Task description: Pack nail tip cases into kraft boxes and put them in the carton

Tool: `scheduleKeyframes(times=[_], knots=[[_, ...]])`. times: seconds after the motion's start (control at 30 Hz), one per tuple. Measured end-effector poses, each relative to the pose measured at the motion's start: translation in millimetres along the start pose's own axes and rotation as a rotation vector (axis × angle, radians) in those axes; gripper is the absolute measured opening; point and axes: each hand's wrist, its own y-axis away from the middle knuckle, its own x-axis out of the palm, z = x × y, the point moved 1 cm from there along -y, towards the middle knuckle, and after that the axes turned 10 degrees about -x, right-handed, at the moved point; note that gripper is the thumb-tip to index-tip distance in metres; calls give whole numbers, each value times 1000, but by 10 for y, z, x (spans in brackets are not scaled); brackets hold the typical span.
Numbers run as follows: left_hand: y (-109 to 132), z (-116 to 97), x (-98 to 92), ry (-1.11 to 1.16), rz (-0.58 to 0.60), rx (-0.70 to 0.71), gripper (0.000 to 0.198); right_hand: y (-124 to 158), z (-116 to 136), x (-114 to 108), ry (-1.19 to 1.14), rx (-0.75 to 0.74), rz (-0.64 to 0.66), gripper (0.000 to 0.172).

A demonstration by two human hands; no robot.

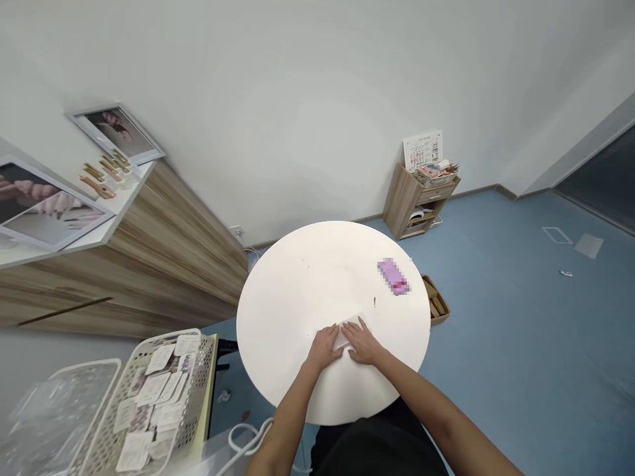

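Note:
A small white, flat, rectangular piece (341, 340), perhaps folded paper or tissue, lies near the middle front of the round white table (278, 291). My left hand (325, 346) rests on its left end with the fingers laid out flat. On the right end lies my right hand (363, 342), fingers spread over the piece and the thumb pointing inward. Neither hand grips it; both press or rest on top. Much of the piece is covered by my hands, so its exact kind cannot be made out.
A blurred-out purple object (394, 276) and a small brown bit (374, 301) lie on the table. Perforated white baskets (196, 370) with white cards and plastic bags stand at left, below a wooden cabinet (163, 264). A small wooden stand (404, 198) and a cardboard box (444, 311) are right.

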Motion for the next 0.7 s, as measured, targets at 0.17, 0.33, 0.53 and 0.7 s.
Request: scheduleKeyframes(times=[0.17, 0.33, 0.53, 0.7], knots=[[291, 1, 109, 45, -4, 25, 66, 118, -6, 115, 9, 47, 50, 46], [612, -42, 179, 9, 39, -29, 68, 255, 41, 104, 1, -11, 74, 47], [688, -49, 89, 123, -21, -53, 43, 261, 50, 67, -61, -6, 66, 46], [547, -119, -175, 388, 82, -312, 31, -1, -70, -38, -221, 118, 110, 23]])
